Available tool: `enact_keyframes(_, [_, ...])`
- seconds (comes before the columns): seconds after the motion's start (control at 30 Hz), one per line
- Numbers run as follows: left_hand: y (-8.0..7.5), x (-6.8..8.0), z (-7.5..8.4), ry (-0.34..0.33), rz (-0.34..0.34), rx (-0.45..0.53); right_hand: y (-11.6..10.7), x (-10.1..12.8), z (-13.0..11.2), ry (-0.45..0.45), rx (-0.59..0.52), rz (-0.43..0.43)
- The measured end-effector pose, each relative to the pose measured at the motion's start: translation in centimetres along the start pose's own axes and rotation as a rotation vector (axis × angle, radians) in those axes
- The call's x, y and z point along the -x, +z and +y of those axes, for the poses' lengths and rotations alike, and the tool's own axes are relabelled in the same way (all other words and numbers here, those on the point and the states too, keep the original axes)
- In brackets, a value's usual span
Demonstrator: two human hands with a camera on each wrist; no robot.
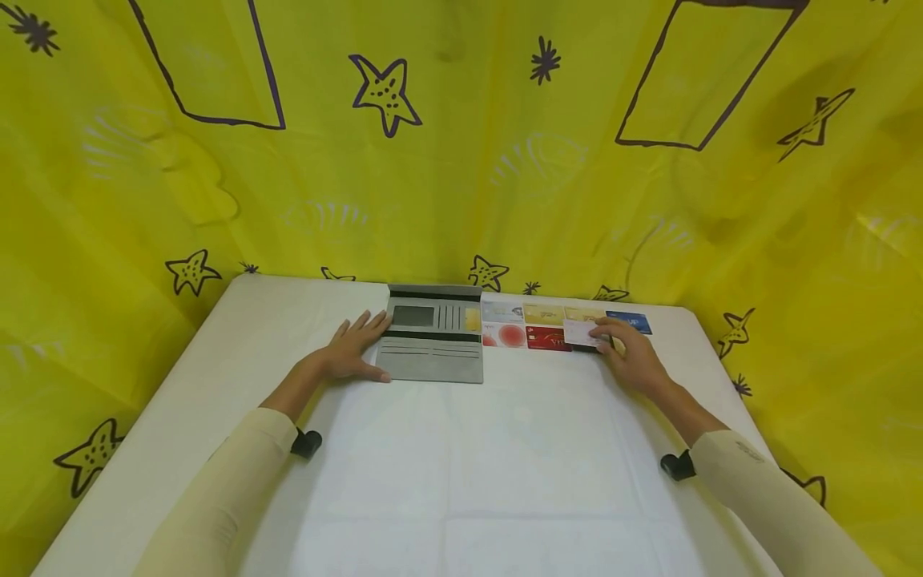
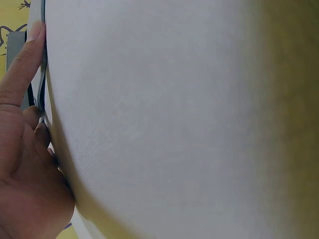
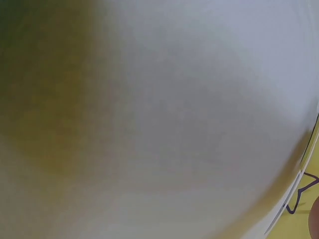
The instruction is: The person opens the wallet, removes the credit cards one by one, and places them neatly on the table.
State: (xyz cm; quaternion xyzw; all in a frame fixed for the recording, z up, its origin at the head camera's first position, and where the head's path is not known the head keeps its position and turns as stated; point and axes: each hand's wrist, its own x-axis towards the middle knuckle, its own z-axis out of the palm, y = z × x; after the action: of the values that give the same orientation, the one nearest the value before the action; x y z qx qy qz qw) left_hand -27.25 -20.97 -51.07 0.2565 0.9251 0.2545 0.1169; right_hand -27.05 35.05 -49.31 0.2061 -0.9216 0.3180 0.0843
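A grey wallet (image 1: pixel 431 365) lies unfolded at the back of the table, with card slots, a dark window and a yellow card (image 1: pixel 472 320) in one slot. My left hand (image 1: pixel 355 350) rests at its left edge with fingers spread; in the left wrist view, the thumb (image 2: pixel 25 62) lies along the wallet's edge. My right hand (image 1: pixel 633 357) pinches a whitish card (image 1: pixel 579 333) by its right side, above a dark card (image 1: pixel 582 349) that is mostly covered. In the right wrist view, only a bit of a finger (image 3: pixel 314 219) shows.
Right of the wallet, cards lie in two rows: a silvery card (image 1: pixel 502 311), a gold card (image 1: pixel 543 314), another gold card (image 1: pixel 582 313), a blue card (image 1: pixel 630 321), a white card with a red circle (image 1: pixel 503 335) and a red card (image 1: pixel 545 337). A yellow curtain (image 1: pixel 447 200) hangs behind the white table (image 1: pixel 447 465).
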Motion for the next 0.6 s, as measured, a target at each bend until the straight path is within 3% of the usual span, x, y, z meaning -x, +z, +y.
enact_keyframes(0.3, [0.3, -0.4, -0.7, 0.012, 0.007, 0.010, -0.7, 0.9, 1.1, 0.024, 0.032, 0.015])
enact_keyframes(0.6, [-0.6, 0.2, 1.1, -0.006, -0.007, 0.010, -1.4, 1.7, 1.5, 0.055, 0.029, 0.002])
